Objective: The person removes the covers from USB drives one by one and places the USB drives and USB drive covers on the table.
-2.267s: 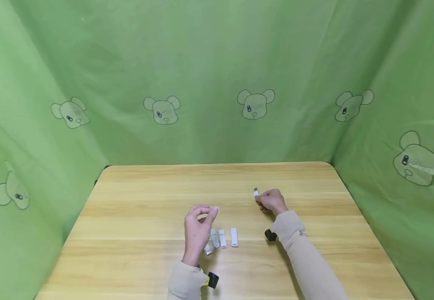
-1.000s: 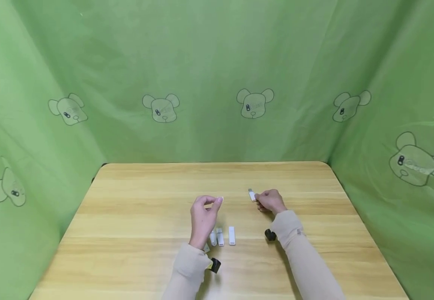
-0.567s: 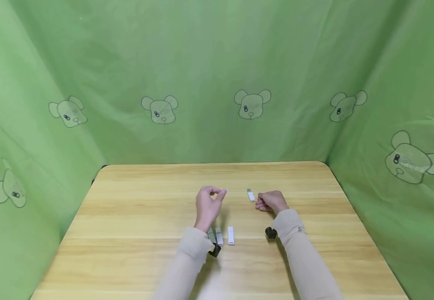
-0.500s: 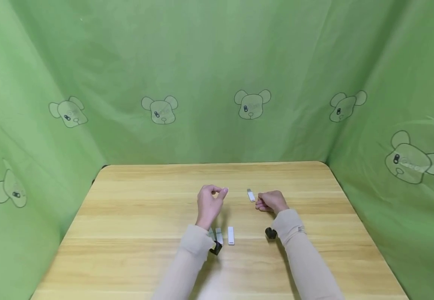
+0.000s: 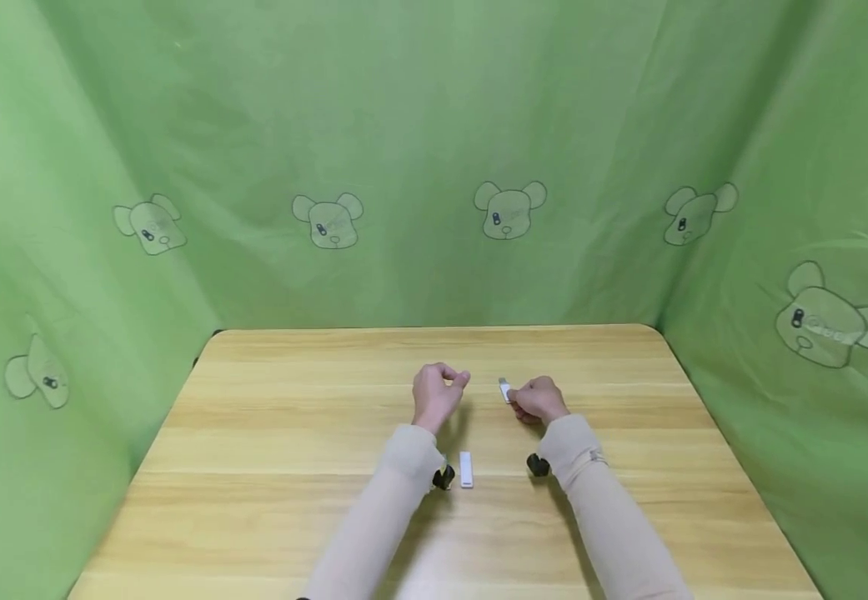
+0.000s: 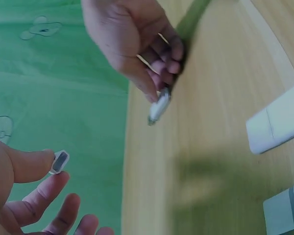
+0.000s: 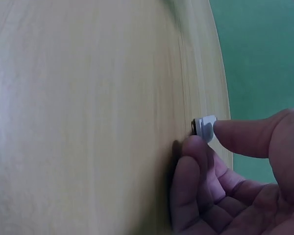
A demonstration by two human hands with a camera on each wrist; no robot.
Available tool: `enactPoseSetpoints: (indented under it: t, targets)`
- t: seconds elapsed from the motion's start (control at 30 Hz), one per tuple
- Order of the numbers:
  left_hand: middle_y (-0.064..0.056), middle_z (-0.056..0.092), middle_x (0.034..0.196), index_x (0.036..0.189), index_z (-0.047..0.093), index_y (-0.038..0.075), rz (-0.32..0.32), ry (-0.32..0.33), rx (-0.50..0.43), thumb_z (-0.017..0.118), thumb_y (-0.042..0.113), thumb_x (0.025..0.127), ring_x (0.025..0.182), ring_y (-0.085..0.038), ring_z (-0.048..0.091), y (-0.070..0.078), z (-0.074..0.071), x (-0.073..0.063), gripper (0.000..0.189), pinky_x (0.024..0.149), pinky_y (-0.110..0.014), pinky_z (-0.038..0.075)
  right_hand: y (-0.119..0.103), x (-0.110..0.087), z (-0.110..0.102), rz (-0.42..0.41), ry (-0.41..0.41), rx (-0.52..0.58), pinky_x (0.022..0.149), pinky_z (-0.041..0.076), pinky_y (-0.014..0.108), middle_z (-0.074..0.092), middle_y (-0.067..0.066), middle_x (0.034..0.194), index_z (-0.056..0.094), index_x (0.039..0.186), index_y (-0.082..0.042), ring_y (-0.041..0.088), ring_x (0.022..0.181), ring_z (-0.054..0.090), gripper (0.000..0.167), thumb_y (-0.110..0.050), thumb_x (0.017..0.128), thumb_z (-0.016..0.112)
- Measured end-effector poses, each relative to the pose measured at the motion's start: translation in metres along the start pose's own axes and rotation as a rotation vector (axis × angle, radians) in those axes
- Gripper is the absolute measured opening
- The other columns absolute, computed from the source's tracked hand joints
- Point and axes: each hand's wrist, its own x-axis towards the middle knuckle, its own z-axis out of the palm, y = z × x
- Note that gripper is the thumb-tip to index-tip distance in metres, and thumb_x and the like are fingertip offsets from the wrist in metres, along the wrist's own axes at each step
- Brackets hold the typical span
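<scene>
Between thumb and index finger my left hand pinches a small white USB stick cap, held above the table with its hollow end showing. To its right, my right hand has thumb and forefinger on the end of a white USB stick, whose bare metal plug points toward the far side of the table. The right wrist view shows the stick's near end between the thumb and curled fingers. A short gap separates the cap from the stick.
Nearer the person, a capped white USB stick lies on the wooden table. Another stick lies beside it, mostly hidden by the left wrist in the head view. Green curtains enclose the table's back and sides.
My left hand has moved forward and right with the cap, closer to the stick. My right fingers, off the stick about half a second ago, are on it again.
</scene>
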Motion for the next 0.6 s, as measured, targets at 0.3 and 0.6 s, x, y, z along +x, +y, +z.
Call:
enactPoseSetpoints:
  t: [0.3,0.6]
  targets:
    - [-0.009,0.073,0.09,0.083,0.071,0.006,-0.085,-0.051,0.044,0.076,0.023,0.091,0.082,-0.019,0.062,-0.009,0.02,0.011,0.02,0.083,-0.037,0.054,0.003,-0.005,0.003,-0.013,0.002,-0.075,0.059,0.051,0.023,0.064,0.003,0.071,0.069,0.091,-0.001,0.012,0.063,0.057,0.022,-0.022,0.097,0.065]
    - [-0.008,0.073,0.08,0.083,0.071,0.007,-0.127,-0.143,0.115,0.074,0.028,0.093,0.067,-0.017,0.063,-0.014,0.038,0.022,0.025,0.081,-0.036,0.058,0.001,-0.001,-0.005,0.005,-0.071,0.083,0.057,0.054,0.02,0.062,0.0,0.068,0.064,0.1,0.005,0.007,0.057,0.059,0.031,-0.023,0.104,0.052]
